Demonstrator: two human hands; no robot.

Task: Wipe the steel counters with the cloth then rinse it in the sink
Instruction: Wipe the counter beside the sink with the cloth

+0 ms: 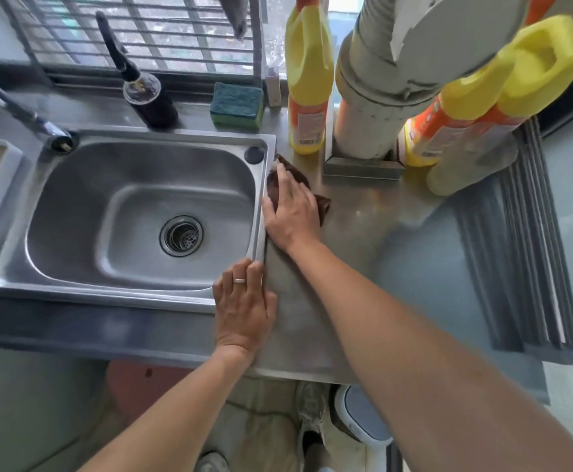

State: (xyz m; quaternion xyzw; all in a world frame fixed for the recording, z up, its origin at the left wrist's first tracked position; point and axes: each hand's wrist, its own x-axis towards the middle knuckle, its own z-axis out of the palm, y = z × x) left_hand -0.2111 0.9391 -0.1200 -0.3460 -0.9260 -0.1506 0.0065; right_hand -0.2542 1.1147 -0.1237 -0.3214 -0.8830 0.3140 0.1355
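- Nearest to us, our left hand [244, 303] rests flat on the front right corner of the sink [74, 291] rim, fingers straight, holding nothing.
- Beyond it, our right hand [290, 209] presses the cloth [324, 206] onto the steel counter [312, 328], fingers extended and lying flat on top, not curled round it.
- The cloth is dark brown and crumpled, and lies just beside the sink's right rim, mostly hidden under the hand.
- We judge the wiping step as under way; how much counter is already wiped cannot be told.
- The rinse remains: the basin looks dry and no water runs from the tap [23, 117].
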